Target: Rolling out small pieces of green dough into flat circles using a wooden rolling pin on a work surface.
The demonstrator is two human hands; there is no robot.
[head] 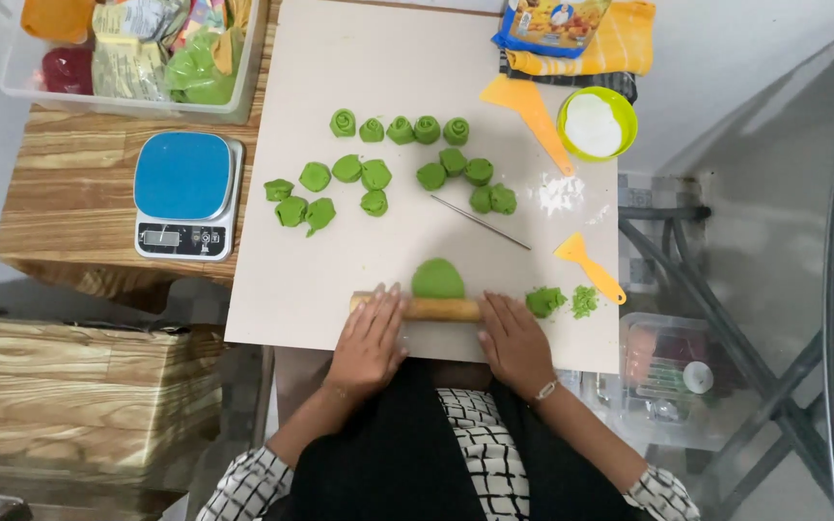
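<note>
2 hands flat on a wooden rolling pin (424,309), near edge of the pale work board (291,318). Left hand (371,340) covers the pin's left end, right hand (514,340) the right end; fingers of both lie stretched out and close together, palms pressing down rather than clamped round it.

Dough piece in hand: 1 green lump (437,279), touching the pin on its far side (12 o'clock of the pin), flattened into a dome, not yet thin as far as I can judge.

Done so far, by the look of it:
- 5 rolled-up green spirals (399,128) in a row at 12 o'clock on the board.
- About 11 folded green pieces (347,169) in loose clusters just below that row (count uncertain, some touch).

Left, as I judge it: the lump under the pin, plus green crumbs (545,301) at 3 o'clock of the right hand.

Around:
- thin metal skewer (481,222) lying aslant mid-board;
- small orange scraper (589,265) at 2 o'clock of the right hand;
- green bowl of white flour (622,109) and a flour dusting (561,193) at 1 o'clock;
- blue-topped kitchen scale (185,196) on the wooden table (60,193) at 10 o'clock.
</note>
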